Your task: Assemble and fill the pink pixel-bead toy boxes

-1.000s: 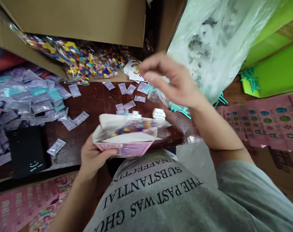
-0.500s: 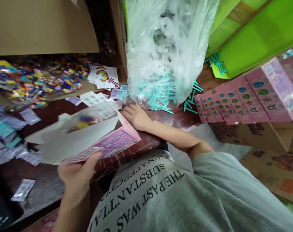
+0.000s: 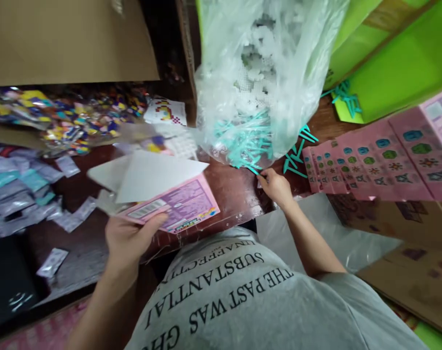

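My left hand [image 3: 131, 236] grips a pink and purple cardboard box [image 3: 194, 201] by its near lower edge, thumb on the printed side. The box lies tilted, and a white flap [image 3: 155, 177] stands out from it. Behind the flap shows a blurred clear bag [image 3: 155, 143] of coloured pieces with a white pegged sheet. My right hand [image 3: 278, 189] is closed, thumb and forefinger pinching the end of a turquoise plastic stick [image 3: 253, 169] at the mouth of a clear plastic bag [image 3: 213, 92]. More turquoise sticks [image 3: 243, 141] and white pieces fill that bag.
Small purple sachets [image 3: 20, 194] pile up at left, before a carton of colourful bags [image 3: 78, 116]. Loose turquoise sticks [image 3: 296, 158] lie right of the clear bag. Pink boxes [image 3: 370, 160] stand in a row at right, near a green carton [image 3: 406, 63].
My right hand has left the box's end and moved right to the turquoise sticks, pinching one. The box has turned in my left hand, its white flap now facing up.
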A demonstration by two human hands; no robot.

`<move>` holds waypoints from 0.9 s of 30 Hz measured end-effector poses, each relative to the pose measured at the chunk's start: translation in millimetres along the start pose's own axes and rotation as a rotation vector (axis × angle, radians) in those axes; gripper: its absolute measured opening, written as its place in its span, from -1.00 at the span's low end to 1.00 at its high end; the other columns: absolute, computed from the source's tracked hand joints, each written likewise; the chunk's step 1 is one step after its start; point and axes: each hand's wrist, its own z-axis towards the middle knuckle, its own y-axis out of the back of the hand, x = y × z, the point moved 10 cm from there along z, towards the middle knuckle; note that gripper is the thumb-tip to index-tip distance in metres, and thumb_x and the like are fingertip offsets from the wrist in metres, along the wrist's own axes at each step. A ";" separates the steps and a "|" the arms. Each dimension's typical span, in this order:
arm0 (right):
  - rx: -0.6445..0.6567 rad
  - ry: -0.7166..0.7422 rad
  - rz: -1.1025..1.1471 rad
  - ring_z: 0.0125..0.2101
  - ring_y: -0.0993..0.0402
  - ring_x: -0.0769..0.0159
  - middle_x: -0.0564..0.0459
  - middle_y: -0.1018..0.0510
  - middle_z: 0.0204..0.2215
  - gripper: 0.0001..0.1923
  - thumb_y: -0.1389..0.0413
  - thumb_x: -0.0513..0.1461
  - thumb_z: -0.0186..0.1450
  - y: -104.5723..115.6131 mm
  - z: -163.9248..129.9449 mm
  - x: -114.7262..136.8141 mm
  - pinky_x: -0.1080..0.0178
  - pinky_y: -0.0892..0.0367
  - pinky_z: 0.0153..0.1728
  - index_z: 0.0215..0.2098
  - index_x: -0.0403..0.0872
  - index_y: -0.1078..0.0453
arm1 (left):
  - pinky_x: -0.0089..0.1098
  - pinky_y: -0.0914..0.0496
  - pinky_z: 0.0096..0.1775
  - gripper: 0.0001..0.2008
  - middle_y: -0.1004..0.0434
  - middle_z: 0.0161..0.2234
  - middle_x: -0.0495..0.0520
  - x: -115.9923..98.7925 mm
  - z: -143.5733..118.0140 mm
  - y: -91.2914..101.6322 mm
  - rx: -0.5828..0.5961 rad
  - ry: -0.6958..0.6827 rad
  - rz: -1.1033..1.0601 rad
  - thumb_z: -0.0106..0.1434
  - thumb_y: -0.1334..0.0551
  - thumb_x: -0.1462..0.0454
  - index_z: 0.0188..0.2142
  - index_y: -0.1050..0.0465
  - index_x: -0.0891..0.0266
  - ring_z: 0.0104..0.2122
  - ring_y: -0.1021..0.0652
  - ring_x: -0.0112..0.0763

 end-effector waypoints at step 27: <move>-0.432 1.382 0.389 0.33 -0.53 0.07 -0.16 -0.67 0.14 -0.44 0.14 0.11 0.72 133.7 -120.2 275.1 -0.09 -0.51 0.35 0.06 -0.08 -0.53 | -0.24 -0.74 -0.13 -0.47 -0.82 -0.14 0.10 -45.9 -4.5 -12.4 0.127 -0.067 -0.254 0.10 -0.64 0.09 0.01 -0.61 0.15 -0.20 -0.80 -0.15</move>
